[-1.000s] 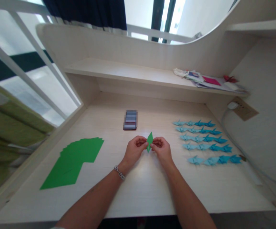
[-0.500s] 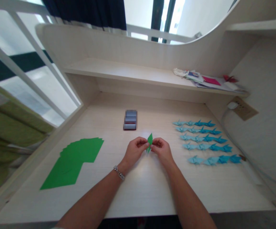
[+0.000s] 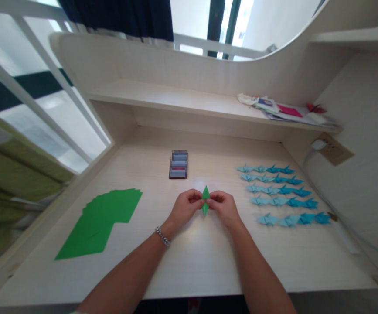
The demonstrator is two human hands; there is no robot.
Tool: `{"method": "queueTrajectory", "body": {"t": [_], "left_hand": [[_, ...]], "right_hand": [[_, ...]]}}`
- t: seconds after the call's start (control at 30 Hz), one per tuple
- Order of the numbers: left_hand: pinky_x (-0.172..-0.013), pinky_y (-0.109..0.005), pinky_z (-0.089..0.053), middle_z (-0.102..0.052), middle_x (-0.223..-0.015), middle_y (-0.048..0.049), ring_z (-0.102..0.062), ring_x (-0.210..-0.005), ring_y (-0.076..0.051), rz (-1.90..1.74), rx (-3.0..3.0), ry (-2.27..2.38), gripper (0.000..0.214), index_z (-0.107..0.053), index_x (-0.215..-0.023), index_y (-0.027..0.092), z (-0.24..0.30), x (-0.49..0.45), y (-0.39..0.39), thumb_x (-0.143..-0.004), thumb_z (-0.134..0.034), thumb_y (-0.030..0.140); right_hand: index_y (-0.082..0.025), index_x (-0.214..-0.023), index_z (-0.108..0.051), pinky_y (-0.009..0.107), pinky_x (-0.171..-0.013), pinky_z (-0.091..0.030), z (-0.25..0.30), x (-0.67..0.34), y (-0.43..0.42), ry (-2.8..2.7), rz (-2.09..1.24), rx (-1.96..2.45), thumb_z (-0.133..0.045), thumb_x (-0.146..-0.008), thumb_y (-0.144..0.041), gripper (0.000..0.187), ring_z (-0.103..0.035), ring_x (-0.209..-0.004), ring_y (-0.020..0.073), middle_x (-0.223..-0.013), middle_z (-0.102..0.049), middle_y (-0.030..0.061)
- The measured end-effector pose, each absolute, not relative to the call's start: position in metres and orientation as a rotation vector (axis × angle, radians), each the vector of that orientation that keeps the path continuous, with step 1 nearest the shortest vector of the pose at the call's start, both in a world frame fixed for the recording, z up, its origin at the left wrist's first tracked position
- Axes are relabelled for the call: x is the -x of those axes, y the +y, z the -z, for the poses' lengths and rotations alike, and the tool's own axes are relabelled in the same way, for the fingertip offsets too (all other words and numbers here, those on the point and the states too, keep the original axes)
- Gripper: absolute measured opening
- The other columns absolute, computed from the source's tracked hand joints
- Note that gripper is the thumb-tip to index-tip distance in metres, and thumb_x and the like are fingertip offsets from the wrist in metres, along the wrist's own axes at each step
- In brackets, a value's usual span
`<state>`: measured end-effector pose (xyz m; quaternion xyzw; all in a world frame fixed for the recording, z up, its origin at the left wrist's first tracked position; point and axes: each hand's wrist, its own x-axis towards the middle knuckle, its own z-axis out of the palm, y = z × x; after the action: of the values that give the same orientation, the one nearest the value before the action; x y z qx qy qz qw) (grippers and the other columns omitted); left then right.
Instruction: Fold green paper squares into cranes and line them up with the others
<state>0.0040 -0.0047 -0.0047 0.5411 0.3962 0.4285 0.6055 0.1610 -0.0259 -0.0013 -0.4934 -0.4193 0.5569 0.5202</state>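
Note:
A small folded piece of green paper (image 3: 206,192), diamond-shaped with a point at each end, is held upright above the middle of the desk. My left hand (image 3: 188,205) pinches its left side between thumb and fingers. From the other side, my right hand (image 3: 222,206) grips it the same way, the two thumbs nearly meeting at its middle. Fanned out on the left lie several green paper sheets (image 3: 100,222). To the right stand several rows of paper cranes (image 3: 288,220), pale blue on the left and deeper blue on the right.
A blurred-out phone-like object (image 3: 178,165) lies beyond my hands on the pale desk (image 3: 189,270). Papers (image 3: 283,110) rest on the shelf (image 3: 175,96) above. A grey cable (image 3: 326,196) runs from the wall socket (image 3: 334,148) down the right side.
The folded green paper has turned to face me more squarely and dropped slightly. Both my hands have shifted a little with it, still pinching.

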Motion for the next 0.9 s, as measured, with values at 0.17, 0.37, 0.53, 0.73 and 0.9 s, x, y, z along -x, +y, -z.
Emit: {"method": "queueTrajectory", "body": {"t": [0.17, 0.37, 0.53, 0.73, 0.9], "left_hand": [[-0.063, -0.026, -0.050, -0.066, -0.073, -0.0029, -0.061, -0.066, -0.013, -0.976, -1.090, 0.831, 0.014, -0.066, -0.079, 0.013, -0.0017, -0.0030, -0.0045, -0.065, -0.071, 0.016], [-0.065, -0.028, -0.051, -0.067, -0.069, -0.0025, -0.061, -0.064, -0.014, -0.990, -1.084, 0.813, 0.011, -0.067, -0.073, 0.014, -0.0012, -0.0018, -0.0036, -0.062, -0.072, 0.015], [-0.069, -0.030, -0.051, -0.069, -0.073, -0.0049, -0.063, -0.068, -0.016, -0.981, -1.218, 0.877, 0.012, -0.069, -0.074, 0.013, -0.0008, -0.0002, -0.0024, -0.063, -0.069, 0.013], [-0.068, -0.030, -0.052, -0.069, -0.072, -0.0046, -0.063, -0.067, -0.016, -0.972, -1.139, 0.888, 0.011, -0.069, -0.076, 0.013, -0.0062, -0.0013, -0.0034, -0.066, -0.068, 0.017], [-0.069, -0.032, -0.053, -0.070, -0.074, -0.0063, -0.064, -0.068, -0.017, -0.956, -1.138, 0.920, 0.017, -0.068, -0.077, 0.012, -0.0023, -0.0018, -0.0029, -0.063, -0.074, 0.021]], "right_hand": [[-0.017, -0.074, -0.072, 0.031, -0.064, -0.053, -0.0041, -0.1611, -0.0294, -0.915, -1.423, 1.121, -0.078, -0.054, -0.022, 0.022, -0.063, -0.062, 0.0156, -0.070, -0.070, 0.0018], [-0.017, -0.073, -0.072, 0.033, -0.068, -0.054, -0.0057, -0.1637, -0.0296, -0.886, -1.487, 1.086, -0.077, -0.057, -0.025, 0.019, -0.064, -0.064, 0.0163, -0.071, -0.070, 0.0024], [-0.016, -0.072, -0.070, 0.031, -0.064, -0.053, -0.0049, -0.1621, -0.0289, -0.920, -1.422, 1.137, -0.075, -0.060, -0.026, 0.016, -0.062, -0.061, 0.0153, -0.067, -0.068, 0.0017], [-0.016, -0.073, -0.066, 0.030, -0.063, -0.052, 0.0017, -0.1630, -0.0271, -1.056, -1.271, 1.183, -0.075, -0.058, -0.021, 0.018, -0.062, -0.063, 0.0159, -0.069, -0.067, 0.0016], [-0.016, -0.072, -0.065, 0.030, -0.062, -0.051, 0.0012, -0.1637, -0.0264, -1.099, -1.248, 1.211, -0.075, -0.057, -0.021, 0.018, -0.062, -0.064, 0.0166, -0.069, -0.067, 0.0022]]}}
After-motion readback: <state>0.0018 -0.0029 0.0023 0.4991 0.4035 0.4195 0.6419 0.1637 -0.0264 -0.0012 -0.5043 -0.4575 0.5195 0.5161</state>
